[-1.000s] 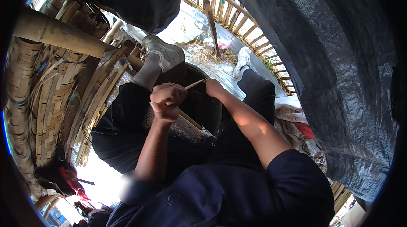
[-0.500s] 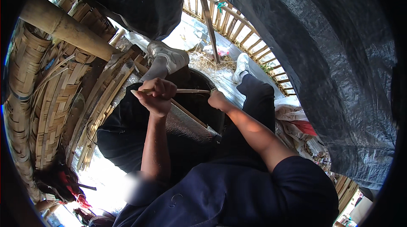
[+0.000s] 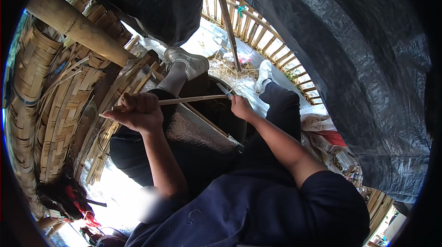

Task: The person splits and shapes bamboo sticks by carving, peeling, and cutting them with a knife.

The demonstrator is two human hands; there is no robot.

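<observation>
My left hand (image 3: 142, 113) is closed round one end of a thin bamboo strip (image 3: 193, 99), thumb stretched along it. The strip runs across to my right hand (image 3: 242, 108), which is closed on a small knife (image 3: 223, 90). The blade points up and to the left, and the strip's right end meets it. The knife's handle is hidden in my fingers. Below the strip, between my legs, lies a dark round tub (image 3: 238, 129), with a flat grey board (image 3: 198, 132) slanting beside it.
Woven bamboo panels (image 3: 64, 122) and a thick bamboo pole (image 3: 78, 26) fill the left side. Dark plastic sheeting (image 3: 368, 62) hangs at the right and top. Beyond my feet are straw, a thin upright wooden post (image 3: 226, 21) and a slatted bamboo fence (image 3: 258, 23).
My left hand has moved left and slightly down, away from my right hand, so more of the strip shows between them. The knife blade now shows above my right hand.
</observation>
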